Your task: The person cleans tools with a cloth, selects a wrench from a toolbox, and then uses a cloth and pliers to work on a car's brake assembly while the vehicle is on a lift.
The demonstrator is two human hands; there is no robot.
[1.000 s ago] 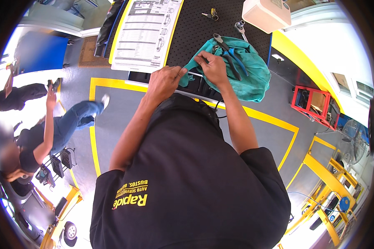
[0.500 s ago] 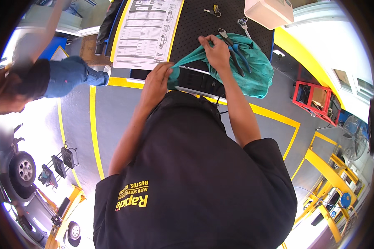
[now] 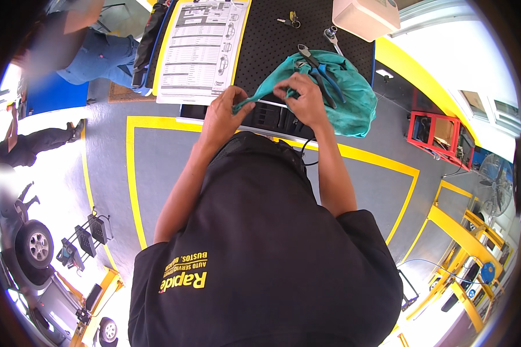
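Note:
My left hand (image 3: pixel 227 114) is closed on a twisted strip of teal cloth (image 3: pixel 353 104) at the front edge of a black perforated bench top (image 3: pixel 259 36). My right hand (image 3: pixel 302 102) is pinched on the same cloth, to the right of the left one. On the bunched cloth lie pliers with dark and blue handles (image 3: pixel 325 85). Behind them sit a socket ratchet (image 3: pixel 335 40), keys (image 3: pixel 292 20) and a pale box (image 3: pixel 365 16). A printed form on a yellow-edged board (image 3: pixel 194 52) lies at the left. An open drawer (image 3: pixel 272 115) shows under my hands.
A person in jeans (image 3: pixel 101 55) is beside the bench's left side; another person (image 3: pixel 32 141) is farther left. A car wheel (image 3: pixel 38 247) and stand (image 3: pixel 86 237) are at left. A red cabinet (image 3: pixel 436 136), fan (image 3: pixel 494 185) and yellow lift (image 3: pixel 457 243) are at right.
The person in jeans has moved forward along my left toward the bench. My right hand rose, then came back down; the cloth strip between my hands was stretched longer half a second ago.

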